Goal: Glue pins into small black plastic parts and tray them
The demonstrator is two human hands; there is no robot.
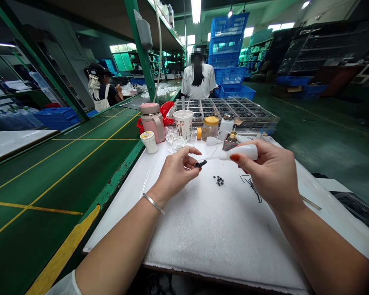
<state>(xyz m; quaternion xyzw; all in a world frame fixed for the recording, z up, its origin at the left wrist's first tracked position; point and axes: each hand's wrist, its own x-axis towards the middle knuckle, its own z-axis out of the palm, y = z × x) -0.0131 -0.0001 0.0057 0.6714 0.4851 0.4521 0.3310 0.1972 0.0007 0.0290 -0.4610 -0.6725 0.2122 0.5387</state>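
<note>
My left hand point(180, 168) pinches a small curved black part point(201, 164) above the white tabletop point(203, 229). In my right hand point(269, 172) is a white squeeze bottle point(247, 152), held sideways with its thin nozzle pointing left toward the black part. Whether the nozzle tip touches the part I cannot tell. Below and between the hands lies a little cluster of black rings point(219, 180). A loose heap of thin black strips point(254, 187) rests on the table under my right hand.
Along the table's far side stand a pink flask point(152, 122), a paper cup point(183, 125), a yellow-lidded jar point(210, 128) and a dark small bottle point(230, 141). Behind them sits a divided clear tray point(252, 112). A green conveyor point(89, 164) runs at left. Two people sit farther back.
</note>
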